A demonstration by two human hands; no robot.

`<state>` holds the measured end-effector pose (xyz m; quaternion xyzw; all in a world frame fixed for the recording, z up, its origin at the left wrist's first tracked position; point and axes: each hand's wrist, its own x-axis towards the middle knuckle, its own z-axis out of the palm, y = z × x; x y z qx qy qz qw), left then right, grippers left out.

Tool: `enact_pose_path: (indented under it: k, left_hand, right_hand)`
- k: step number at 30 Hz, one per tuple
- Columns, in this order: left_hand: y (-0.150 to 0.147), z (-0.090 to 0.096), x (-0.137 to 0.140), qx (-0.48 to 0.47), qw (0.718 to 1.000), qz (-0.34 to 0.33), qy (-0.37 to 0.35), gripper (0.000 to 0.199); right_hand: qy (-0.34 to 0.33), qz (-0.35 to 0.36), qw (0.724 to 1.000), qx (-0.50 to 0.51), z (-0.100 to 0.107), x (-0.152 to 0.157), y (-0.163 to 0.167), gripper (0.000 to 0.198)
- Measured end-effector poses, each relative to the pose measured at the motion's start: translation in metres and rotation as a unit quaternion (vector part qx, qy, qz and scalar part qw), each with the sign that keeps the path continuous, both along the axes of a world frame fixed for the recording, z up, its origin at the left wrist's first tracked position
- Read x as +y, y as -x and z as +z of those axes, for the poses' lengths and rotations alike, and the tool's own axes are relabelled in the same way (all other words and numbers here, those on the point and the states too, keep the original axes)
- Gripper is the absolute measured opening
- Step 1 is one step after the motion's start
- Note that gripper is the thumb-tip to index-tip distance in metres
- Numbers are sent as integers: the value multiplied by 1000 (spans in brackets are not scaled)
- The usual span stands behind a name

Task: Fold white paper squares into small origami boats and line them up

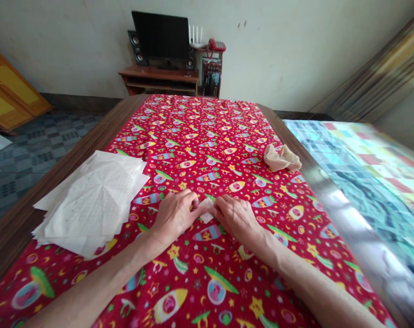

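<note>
A small piece of folded white paper [207, 216] lies against the red patterned cloth [200, 269], midway between my hands. On its left side, the thumb and fingers of my left hand [177, 210] pinch the edge. My right hand [237, 216] grips the opposite side with curled fingers, which hide part of the paper. To the left rests a loose stack of creased white paper sheets [100, 196]. A cream-coloured folded paper shape [282, 158] sits apart near the table's right edge.
The cloth covers most of a brown wooden table [90, 136]. Beyond its far end stands a desk [159, 75] with a monitor [161, 38], speakers and a red telephone [216, 44]. A bed with a checked cover [357, 182] adjoins the right side.
</note>
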<state>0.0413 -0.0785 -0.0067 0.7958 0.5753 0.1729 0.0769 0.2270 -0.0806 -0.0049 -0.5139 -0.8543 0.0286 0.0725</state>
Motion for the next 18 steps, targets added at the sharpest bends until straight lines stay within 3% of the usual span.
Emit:
enact_pose_path:
  k: [11,14,18]
  left_hand:
    - [10,3,-1,-34,999,11,28,22]
    - [18,-4,-3,-75,997,-14,14,21]
    - [19,-6,-8,-108,993,-39,7,23]
  right_hand:
    - [-9,55,997,58,-5,-4,-13,20]
    - [-21,58,991,118,-9,-5,-15,19]
    - [22,0,966,259,-12,-5,-10,13]
